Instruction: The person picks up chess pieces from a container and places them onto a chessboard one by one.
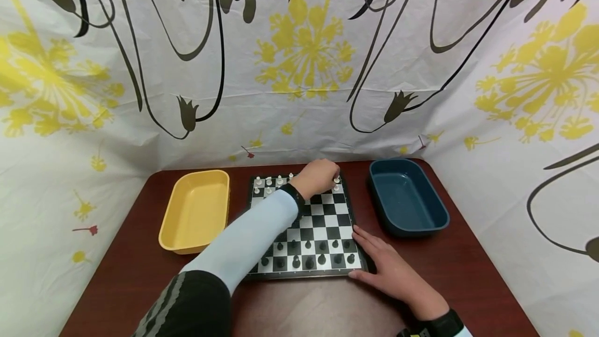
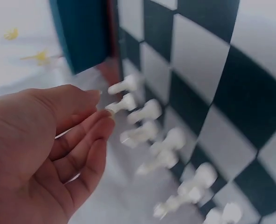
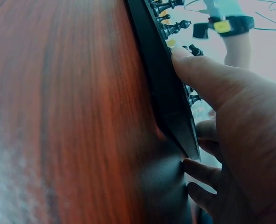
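A black-and-white chessboard (image 1: 320,234) lies on the table, white chess pieces along its far side and black chess pieces (image 1: 309,262) along its near side. My left hand (image 1: 320,176) reaches across to the far right corner. Up close in the left wrist view, its thumb and fingertips pinch the top of a white chess piece (image 2: 124,101), which stands in line with the other white pieces (image 2: 163,158). My right hand (image 1: 388,269) holds the near right corner of the board, thumb at the front edge and fingers along the right side.
A yellow tray (image 1: 194,212) stands left of the board and a dark blue tray (image 1: 409,199) right of it. The brown table (image 1: 468,280) is backed by a patterned white curtain (image 1: 299,134). My left forearm crosses over the board's left part.
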A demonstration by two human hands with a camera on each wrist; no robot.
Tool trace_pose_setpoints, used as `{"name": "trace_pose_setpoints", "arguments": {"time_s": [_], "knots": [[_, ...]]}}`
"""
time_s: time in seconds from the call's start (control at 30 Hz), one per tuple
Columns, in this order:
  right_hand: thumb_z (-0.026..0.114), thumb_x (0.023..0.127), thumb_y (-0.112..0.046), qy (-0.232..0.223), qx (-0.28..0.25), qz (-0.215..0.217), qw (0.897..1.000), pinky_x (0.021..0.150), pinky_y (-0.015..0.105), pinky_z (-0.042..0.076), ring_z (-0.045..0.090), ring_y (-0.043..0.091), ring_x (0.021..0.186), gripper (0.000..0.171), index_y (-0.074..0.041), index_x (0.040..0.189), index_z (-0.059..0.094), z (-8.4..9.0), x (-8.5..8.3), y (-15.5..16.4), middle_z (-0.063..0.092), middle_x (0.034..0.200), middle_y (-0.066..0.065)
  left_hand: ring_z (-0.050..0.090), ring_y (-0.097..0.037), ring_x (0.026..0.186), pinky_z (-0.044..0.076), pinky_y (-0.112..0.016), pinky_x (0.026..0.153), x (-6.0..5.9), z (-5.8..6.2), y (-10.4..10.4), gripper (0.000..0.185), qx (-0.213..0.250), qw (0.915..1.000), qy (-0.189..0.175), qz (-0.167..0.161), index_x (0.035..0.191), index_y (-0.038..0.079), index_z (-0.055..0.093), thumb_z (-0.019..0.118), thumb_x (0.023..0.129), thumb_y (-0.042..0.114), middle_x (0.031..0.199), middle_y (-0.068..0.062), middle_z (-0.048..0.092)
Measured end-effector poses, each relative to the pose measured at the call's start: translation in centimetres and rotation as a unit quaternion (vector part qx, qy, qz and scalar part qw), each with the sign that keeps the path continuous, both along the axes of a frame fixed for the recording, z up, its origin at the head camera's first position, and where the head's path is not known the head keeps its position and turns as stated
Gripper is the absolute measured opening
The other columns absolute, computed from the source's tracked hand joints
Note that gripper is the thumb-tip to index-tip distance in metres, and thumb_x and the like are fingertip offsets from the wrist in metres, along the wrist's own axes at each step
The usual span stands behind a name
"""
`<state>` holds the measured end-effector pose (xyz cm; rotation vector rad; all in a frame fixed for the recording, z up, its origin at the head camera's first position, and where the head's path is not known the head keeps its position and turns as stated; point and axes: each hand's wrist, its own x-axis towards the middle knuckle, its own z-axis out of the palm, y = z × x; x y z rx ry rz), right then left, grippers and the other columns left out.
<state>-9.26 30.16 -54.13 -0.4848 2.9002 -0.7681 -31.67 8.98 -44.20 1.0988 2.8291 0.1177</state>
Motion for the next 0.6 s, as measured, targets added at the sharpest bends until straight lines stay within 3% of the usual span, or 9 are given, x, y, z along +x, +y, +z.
{"name": "trace_pose_setpoints", "arguments": {"time_s": [0.13, 0.3, 0.4, 0.6], "knots": [[0.075, 0.093, -0.075, 0.001, -0.001, 0.000, 1.000, 0.119, 0.064, 0.043, 0.041, 0.030, 0.159, 0.099, -0.023, 0.171, 0.044, 0.1, 0.1, 0.0, 0.032, 0.179, -0.008, 0.071, -0.017, 0.099, 0.059, -0.036, 0.090, 1.2, 2.7, -3.1, 0.026, 0.023, 0.9997, -0.002, -0.004, 0.127, 0.012, 0.077, 0.074, 0.108, 0.030, 0.116, -0.001, 0.076], [0.075, 0.094, -0.074, 0.010, 0.001, 0.008, 1.000, 0.119, 0.063, 0.042, 0.040, 0.031, 0.160, 0.099, -0.021, 0.171, 0.044, 0.1, 0.0, -0.2, 0.032, 0.179, -0.007, 0.072, -0.021, 0.111, 0.059, -0.043, 0.099, 3.5, 5.4, -9.7, 0.037, 0.046, 0.9987, -0.011, 0.018, 0.136, 0.013, 0.074, 0.073, 0.108, 0.038, 0.128, -0.005, 0.076], [0.075, 0.094, -0.074, 0.014, 0.004, 0.010, 1.000, 0.120, 0.063, 0.043, 0.040, 0.031, 0.160, 0.098, -0.021, 0.171, 0.044, 0.0, 0.0, -0.2, 0.032, 0.179, -0.006, 0.072, -0.026, 0.118, 0.057, -0.048, 0.103, 5.0, 5.7, -14.5, 0.039, 0.066, 0.9963, -0.002, 0.055, 0.137, 0.012, 0.073, 0.072, 0.109, 0.039, 0.131, -0.006, 0.075], [0.077, 0.094, -0.071, 0.016, 0.004, 0.011, 1.000, 0.119, 0.063, 0.043, 0.041, 0.033, 0.159, 0.098, -0.019, 0.170, 0.045, 0.3, 0.0, -0.3, 0.034, 0.179, -0.004, 0.064, -0.038, 0.135, 0.051, -0.058, 0.113, 8.1, 4.3, -23.6, 0.051, 0.114, 0.9822, 0.014, 0.149, 0.147, 0.004, 0.066, 0.073, 0.108, 0.037, 0.145, -0.017, 0.069]]}}
